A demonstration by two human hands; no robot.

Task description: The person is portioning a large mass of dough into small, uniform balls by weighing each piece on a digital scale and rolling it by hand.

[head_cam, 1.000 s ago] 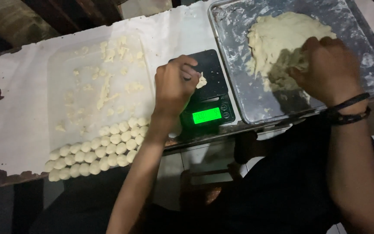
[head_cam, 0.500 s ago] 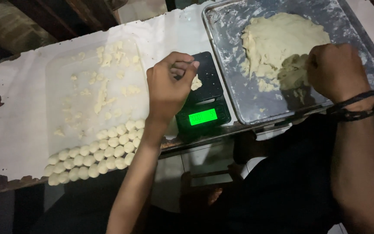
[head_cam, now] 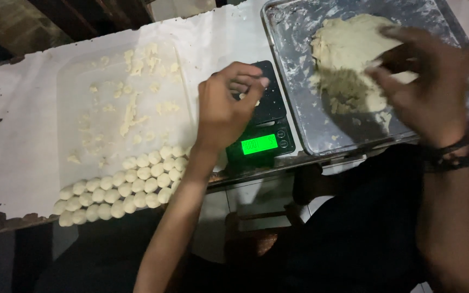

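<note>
My left hand (head_cam: 225, 108) hovers over the black digital scale (head_cam: 271, 106), fingertips pinched on a small dough piece (head_cam: 242, 96). The scale's green display (head_cam: 259, 145) is lit. My right hand (head_cam: 427, 87) is blurred by motion above the pale dough mass (head_cam: 340, 54) in the floured metal tray (head_cam: 294, 32). Its fingers are curved and apart, and I cannot tell whether they hold dough. A dark band circles the right wrist (head_cam: 451, 154).
Rows of small dough balls (head_cam: 126, 187) lie at the near edge of a translucent plastic sheet (head_cam: 77, 135). Dough scraps (head_cam: 131, 114) are scattered farther back. White paper (head_cam: 17, 108) covers the table, whose near edge runs under the balls and scale.
My right hand has let go of its clenched grip in the dough mass, lifted and spread its fingers. My left hand stays over the scale, its fingers drawn tighter together.
</note>
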